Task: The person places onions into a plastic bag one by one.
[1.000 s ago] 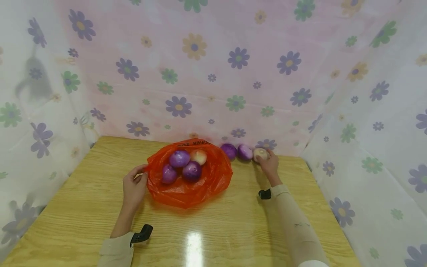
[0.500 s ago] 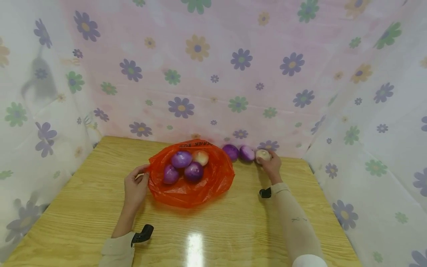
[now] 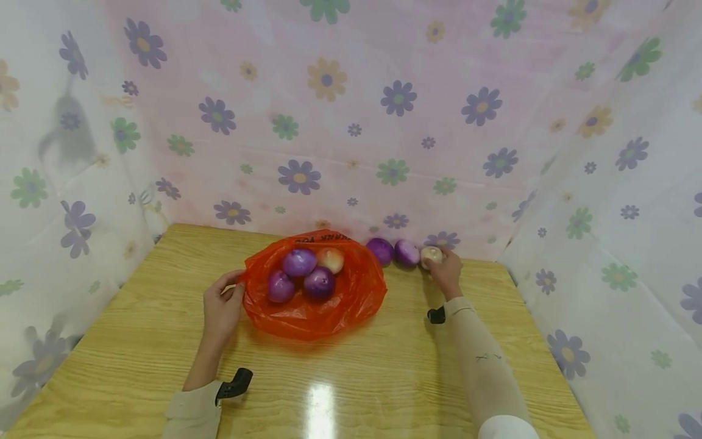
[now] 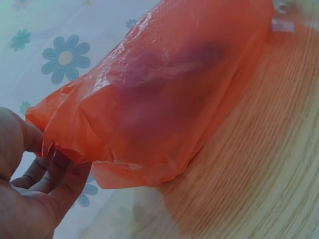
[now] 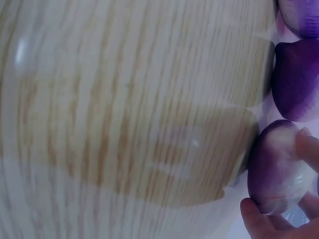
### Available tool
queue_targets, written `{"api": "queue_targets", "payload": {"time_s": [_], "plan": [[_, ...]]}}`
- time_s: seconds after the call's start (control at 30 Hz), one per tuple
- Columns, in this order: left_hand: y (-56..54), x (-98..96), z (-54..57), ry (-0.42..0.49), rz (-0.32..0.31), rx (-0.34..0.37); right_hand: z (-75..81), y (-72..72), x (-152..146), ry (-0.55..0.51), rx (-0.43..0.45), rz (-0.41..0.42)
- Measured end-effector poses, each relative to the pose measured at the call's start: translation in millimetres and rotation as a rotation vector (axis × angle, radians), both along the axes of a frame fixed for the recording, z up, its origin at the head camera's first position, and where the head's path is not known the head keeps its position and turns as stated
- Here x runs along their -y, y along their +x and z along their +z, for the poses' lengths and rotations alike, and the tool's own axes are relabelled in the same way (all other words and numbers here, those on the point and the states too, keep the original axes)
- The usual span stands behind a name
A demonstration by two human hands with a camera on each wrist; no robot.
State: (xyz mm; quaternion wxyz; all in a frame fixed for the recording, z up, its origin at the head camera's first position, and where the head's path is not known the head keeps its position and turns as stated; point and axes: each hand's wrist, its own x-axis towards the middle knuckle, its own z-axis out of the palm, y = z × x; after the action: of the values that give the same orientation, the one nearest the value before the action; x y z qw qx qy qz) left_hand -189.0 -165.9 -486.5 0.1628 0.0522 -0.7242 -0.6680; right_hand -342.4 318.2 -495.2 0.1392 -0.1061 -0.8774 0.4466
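Note:
An orange-red plastic bag (image 3: 351,299) lies with its mouth spread open, several onions (image 3: 320,283) inside, most purple and one pale. My left hand (image 3: 222,305) pinches the bag's left rim between thumb and fingers; the left wrist view shows the bag's side (image 4: 149,119) with dark onion shapes behind the film. At the back right, my right hand (image 3: 446,271) grips a pale onion (image 3: 431,255) between thumb and fingers. In the right wrist view that onion (image 5: 276,167) looks whitish with a purple side, close beside a purple onion (image 5: 296,82).
Two more purple onions (image 3: 406,252) stand in a row between the bag and my right hand, along the rear edge of the wooden table (image 3: 373,378). A flowered curtain (image 3: 351,146) rises right behind the table and on both sides.
The head view has shifted slightly, moving everything a little to the right. Both hands keep their holds, and the onions stay where they were.

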Motion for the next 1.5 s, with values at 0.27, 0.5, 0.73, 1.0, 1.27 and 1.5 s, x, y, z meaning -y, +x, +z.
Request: {"api": "queue_targets", "payload": {"time_s": [0.27,0.5,0.73,1.0,1.27,1.5], "plan": [[1.0,1.7,1.1,0.011,-0.018,-0.007,-2.6,7.8,2.2,-0.004,-0.010,-0.055],[1.2,2.7,1.4,-0.013,-0.021,0.001,-12.5,19.4,6.5,-0.080,-0.132,-0.146],[-0.7,1.7,-0.8,-0.001,-0.025,-0.010,-13.1,30.8,17.6,-0.222,-0.270,-0.183],[0.0,0.6,-0.6,-0.018,-0.026,-0.022,-0.7,44.8,31.1,-0.358,-0.304,-0.154],[0.8,-0.1,-0.3,0.002,-0.029,-0.035,10.1,55.7,45.8,-0.461,-0.292,-0.006],[-0.3,0.3,-0.5,-0.005,-0.031,-0.030,16.3,67.2,63.9,-0.518,-0.293,0.100]]}}
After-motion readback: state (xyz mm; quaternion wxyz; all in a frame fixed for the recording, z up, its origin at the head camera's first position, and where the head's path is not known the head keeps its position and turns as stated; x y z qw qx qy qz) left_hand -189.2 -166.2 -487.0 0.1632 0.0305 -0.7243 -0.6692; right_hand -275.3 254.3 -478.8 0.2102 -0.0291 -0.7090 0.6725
